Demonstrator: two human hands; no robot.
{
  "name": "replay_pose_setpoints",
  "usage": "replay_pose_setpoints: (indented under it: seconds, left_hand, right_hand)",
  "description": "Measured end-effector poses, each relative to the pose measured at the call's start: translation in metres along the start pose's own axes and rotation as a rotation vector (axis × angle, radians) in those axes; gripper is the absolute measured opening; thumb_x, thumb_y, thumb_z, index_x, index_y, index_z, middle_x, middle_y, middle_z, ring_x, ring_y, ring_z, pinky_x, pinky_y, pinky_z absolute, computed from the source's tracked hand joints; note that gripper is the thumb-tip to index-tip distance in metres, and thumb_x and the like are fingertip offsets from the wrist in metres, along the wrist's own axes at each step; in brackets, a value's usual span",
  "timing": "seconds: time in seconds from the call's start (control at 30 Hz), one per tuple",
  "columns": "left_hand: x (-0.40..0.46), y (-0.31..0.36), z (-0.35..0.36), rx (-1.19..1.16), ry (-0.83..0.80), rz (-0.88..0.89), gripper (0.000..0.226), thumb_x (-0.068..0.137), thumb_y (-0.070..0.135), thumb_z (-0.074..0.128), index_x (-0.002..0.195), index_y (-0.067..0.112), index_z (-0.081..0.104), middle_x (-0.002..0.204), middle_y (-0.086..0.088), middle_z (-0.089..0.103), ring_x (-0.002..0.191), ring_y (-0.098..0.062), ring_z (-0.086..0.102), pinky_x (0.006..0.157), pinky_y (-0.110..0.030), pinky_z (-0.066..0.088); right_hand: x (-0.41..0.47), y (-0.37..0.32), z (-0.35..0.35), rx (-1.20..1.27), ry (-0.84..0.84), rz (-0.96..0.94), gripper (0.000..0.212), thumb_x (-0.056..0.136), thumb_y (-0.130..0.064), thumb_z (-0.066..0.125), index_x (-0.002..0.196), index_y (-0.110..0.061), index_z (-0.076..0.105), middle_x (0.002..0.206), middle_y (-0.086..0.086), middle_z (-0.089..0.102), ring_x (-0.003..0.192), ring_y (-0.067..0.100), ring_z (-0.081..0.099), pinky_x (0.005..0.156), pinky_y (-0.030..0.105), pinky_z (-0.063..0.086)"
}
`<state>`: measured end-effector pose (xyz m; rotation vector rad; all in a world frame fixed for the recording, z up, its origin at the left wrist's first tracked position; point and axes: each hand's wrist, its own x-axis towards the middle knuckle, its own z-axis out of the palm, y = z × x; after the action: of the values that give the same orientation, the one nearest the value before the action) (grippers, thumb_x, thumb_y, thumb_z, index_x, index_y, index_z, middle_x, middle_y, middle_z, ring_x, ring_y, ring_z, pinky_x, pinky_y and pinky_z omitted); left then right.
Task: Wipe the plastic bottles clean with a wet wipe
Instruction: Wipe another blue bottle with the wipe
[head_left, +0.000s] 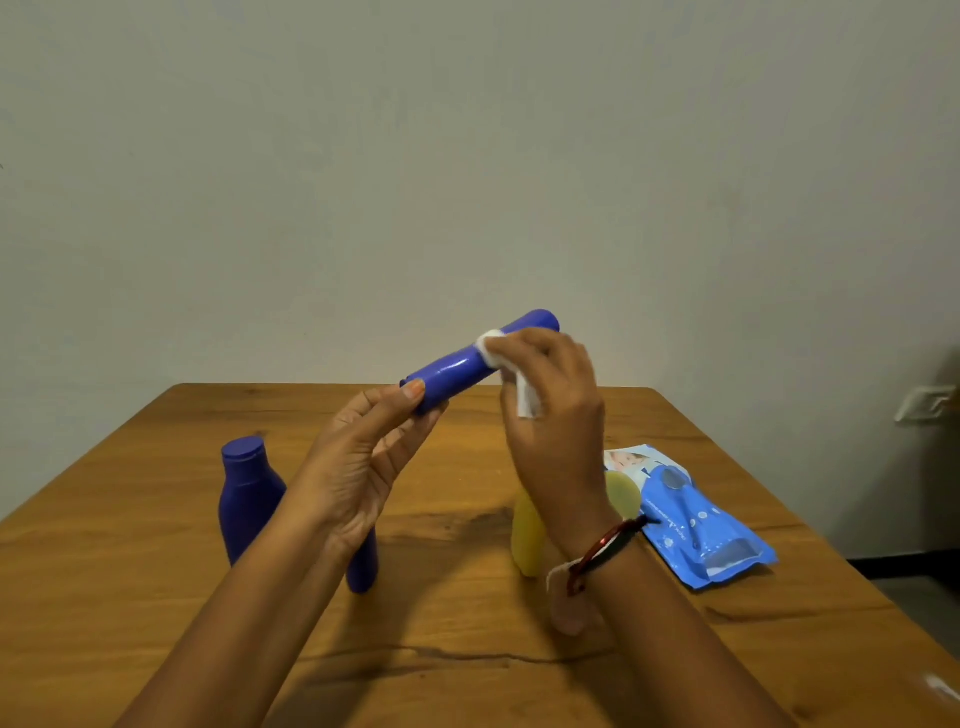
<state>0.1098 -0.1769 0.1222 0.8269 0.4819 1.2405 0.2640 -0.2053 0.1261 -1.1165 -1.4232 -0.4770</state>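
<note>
A blue plastic bottle (457, 369) is held lying sideways in the air above the wooden table (156, 561). My left hand (363, 462) pinches its near left end between thumb and fingers. My right hand (550, 410) wraps a white wet wipe (524, 395) round the bottle's right half. A second blue bottle (247, 493) stands upright at the left. Part of a third blue bottle (363, 564) shows behind my left wrist. A yellow bottle (527, 535) stands partly hidden behind my right wrist.
A blue wet-wipe packet (696, 514) lies flat on the table to the right of the yellow bottle. A plain wall rises behind the table's far edge. A wall socket (924, 405) sits at the far right.
</note>
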Motion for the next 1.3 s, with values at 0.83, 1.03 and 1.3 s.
replay_pose_setpoints:
  seconds: [0.83, 1.03, 1.3]
  left_hand:
    - [-0.008, 0.0, 0.01, 0.528, -0.162, 0.426, 0.032, 0.072, 0.026, 0.07, 0.102, 0.034, 0.062, 0.114, 0.005, 0.068, 0.106, -0.017, 0.065, 0.087, -0.033, 0.054]
    - [-0.008, -0.008, 0.017, 0.629, -0.173, 0.565, 0.031, 0.085, 0.008, 0.066, 0.109, 0.025, 0.056, 0.111, 0.001, 0.065, 0.106, -0.014, 0.063, 0.086, -0.023, 0.052]
    - [-0.005, -0.008, 0.007, 0.745, -0.142, 0.647, 0.038, 0.094, 0.004, 0.053, 0.115, 0.035, 0.049, 0.116, 0.014, 0.059, 0.113, -0.008, 0.058, 0.095, -0.03, 0.05]
  right_hand:
    - [0.012, 0.019, -0.028, 0.084, 0.031, 0.284, 0.024, 0.085, 0.002, 0.062, 0.106, -0.008, 0.068, 0.106, 0.006, 0.062, 0.097, 0.009, 0.057, 0.08, 0.004, 0.04]
    - [-0.001, -0.027, -0.012, 0.207, -0.086, 0.101, 0.026, 0.086, -0.003, 0.062, 0.11, -0.011, 0.067, 0.108, 0.004, 0.059, 0.101, 0.007, 0.055, 0.083, 0.011, 0.044]
    - [0.001, -0.002, -0.018, 0.128, -0.117, 0.22, 0.026, 0.087, -0.001, 0.06, 0.111, -0.011, 0.066, 0.108, 0.004, 0.06, 0.1, 0.011, 0.056, 0.081, 0.006, 0.042]
